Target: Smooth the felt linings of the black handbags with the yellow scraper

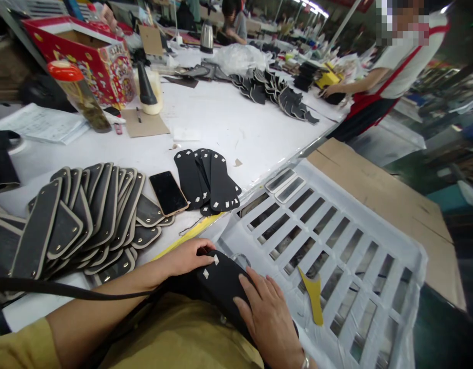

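Note:
A black, round-ended strap-like piece (223, 284) with small white patches near its far end lies across my lap. My left hand (192, 258) is closed on that far end, thumb on top beside the patches and fingers curled at the edge. Spread over the nearer part of the piece, my right hand (265, 312) rests with its fingers apart. On the table just beyond, several similar black pieces (219, 179) with white patches lie fanned out. A phone (168, 192) with a dark screen is beside them.
Light-edged dark pieces with metal studs (105, 210) are heaped on the left. A white slatted crate (317, 228) at right bears a yellow tool (312, 297) and two framed metal-looking plates (286, 185). Behind stand a red box (117, 72) and a lidded bottle (80, 95). A co-worker (403, 66) stands far right.

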Tool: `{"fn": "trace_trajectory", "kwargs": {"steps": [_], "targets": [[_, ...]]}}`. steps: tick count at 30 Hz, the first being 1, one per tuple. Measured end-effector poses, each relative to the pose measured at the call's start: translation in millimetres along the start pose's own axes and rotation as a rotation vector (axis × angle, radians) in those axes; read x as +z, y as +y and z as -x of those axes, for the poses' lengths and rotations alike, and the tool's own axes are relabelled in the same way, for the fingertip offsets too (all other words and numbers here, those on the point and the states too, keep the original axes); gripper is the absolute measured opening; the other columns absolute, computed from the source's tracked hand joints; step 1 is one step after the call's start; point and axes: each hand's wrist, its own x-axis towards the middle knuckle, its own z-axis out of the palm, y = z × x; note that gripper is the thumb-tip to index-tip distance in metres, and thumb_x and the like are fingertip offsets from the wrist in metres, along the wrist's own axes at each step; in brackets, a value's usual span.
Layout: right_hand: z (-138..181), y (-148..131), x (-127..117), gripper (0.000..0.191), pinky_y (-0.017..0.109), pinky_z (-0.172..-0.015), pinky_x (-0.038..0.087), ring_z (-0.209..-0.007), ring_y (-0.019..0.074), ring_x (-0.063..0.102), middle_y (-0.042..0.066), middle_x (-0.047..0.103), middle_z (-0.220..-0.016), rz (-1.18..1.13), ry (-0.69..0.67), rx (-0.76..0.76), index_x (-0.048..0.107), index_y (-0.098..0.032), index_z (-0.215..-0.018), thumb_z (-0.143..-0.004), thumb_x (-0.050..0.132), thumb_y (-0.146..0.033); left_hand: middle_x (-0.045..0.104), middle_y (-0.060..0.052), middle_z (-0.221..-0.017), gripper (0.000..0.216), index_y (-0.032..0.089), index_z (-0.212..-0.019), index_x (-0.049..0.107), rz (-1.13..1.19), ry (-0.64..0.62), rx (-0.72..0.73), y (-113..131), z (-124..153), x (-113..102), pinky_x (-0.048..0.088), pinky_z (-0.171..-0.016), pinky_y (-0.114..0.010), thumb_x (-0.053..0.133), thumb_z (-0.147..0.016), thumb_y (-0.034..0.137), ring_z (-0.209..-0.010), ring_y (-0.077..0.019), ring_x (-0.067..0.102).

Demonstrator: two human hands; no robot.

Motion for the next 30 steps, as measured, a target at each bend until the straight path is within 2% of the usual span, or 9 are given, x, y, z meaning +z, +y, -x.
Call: {"fn": "trace_trajectory", "kwargs": {"steps": [2,4,7,12,16,22,26,30], "targets": [[-23,-4,-1,0.047,0.04,-0.095,0.042,-0.113,0.0234,0.054,0.012,0.054,-0.129,-0.131,-0.033,0.098,0.045,-0.016,-0.13,-0.086,0.052,-0.031,0.066,-0.002,-0.092,0.027,0.018,-0.097,0.061,-0.021,-0.051,0.001,1,-5,-3,0.046,-0.08,-0.031,0.06,-0.074,0.032,-0.085,-0.0194,0.06],[-47,-5,2,0.046,0.036,-0.089,0.045,-0.106,0.0226,0.058,0.012,0.06,-0.12,-0.276,-0.144,0.158,0.048,-0.016,-0.127,-0.086,0.052,-0.034,0.066,-0.002,-0.093,0.029,0.018,-0.1,0.061,-0.03,-0.069,0.014,0,-6,-4,0.046,-0.081,-0.031,0.06,-0.074,0.031,-0.086,-0.0191,0.059],[-75,-7,9,0.039,0.033,-0.083,0.046,-0.098,0.0215,0.061,0.007,0.066,-0.108,-0.437,-0.299,0.135,0.056,-0.02,-0.116,-0.085,0.05,-0.044,0.065,-0.003,-0.096,0.029,0.019,-0.102,0.059,-0.034,-0.046,0.011,-2,-2,-3,0.045,-0.084,-0.032,0.058,-0.075,0.031,-0.089,-0.0194,0.058],[-85,-9,12,0.046,0.035,-0.075,0.047,-0.091,0.0248,0.063,0.009,0.067,-0.103,-0.457,-0.391,0.107,0.059,-0.018,-0.111,-0.081,0.05,-0.052,0.065,-0.004,-0.098,0.029,0.018,-0.1,0.059,-0.032,-0.039,0.008,-1,1,1,0.044,-0.086,-0.033,0.06,-0.074,0.031,-0.092,-0.0202,0.059],[-57,18,5,0.049,0.034,-0.085,0.047,-0.101,0.0225,0.061,0.006,0.065,-0.114,-0.535,-0.38,0.078,0.056,-0.023,-0.121,-0.08,0.053,-0.048,0.065,-0.004,-0.097,0.031,0.017,-0.101,0.058,-0.046,-0.024,-0.02,3,2,2,0.046,-0.084,-0.033,0.058,-0.074,0.033,-0.091,-0.0208,0.06],[26,71,-10,0.041,0.035,-0.096,0.042,-0.109,0.0197,0.058,0.001,0.063,-0.12,-0.712,-0.396,0.236,0.058,-0.025,-0.122,-0.084,0.051,-0.04,0.065,-0.004,-0.1,0.035,0.018,-0.102,0.059,-0.07,-0.024,-0.033,1,3,8,0.045,-0.085,-0.031,0.059,-0.073,0.037,-0.096,-0.0233,0.059],[66,81,-13,0.043,0.035,-0.099,0.04,-0.112,0.0202,0.056,0.001,0.061,-0.124,-0.752,-0.336,0.348,0.056,-0.025,-0.124,-0.082,0.053,-0.037,0.066,-0.005,-0.1,0.042,0.017,-0.104,0.058,-0.05,-0.034,-0.069,-6,0,10,0.046,-0.085,-0.033,0.061,-0.072,0.044,-0.096,-0.0252,0.06],[73,75,-13,0.043,0.034,-0.095,0.042,-0.108,0.0203,0.057,0.003,0.063,-0.119,-0.745,-0.336,0.38,0.056,-0.024,-0.124,-0.083,0.05,-0.036,0.066,-0.006,-0.104,0.049,0.016,-0.109,0.057,-0.158,-0.07,-0.077,-1,1,3,0.046,-0.087,-0.034,0.056,-0.073,0.05,-0.099,-0.0264,0.06]]}}
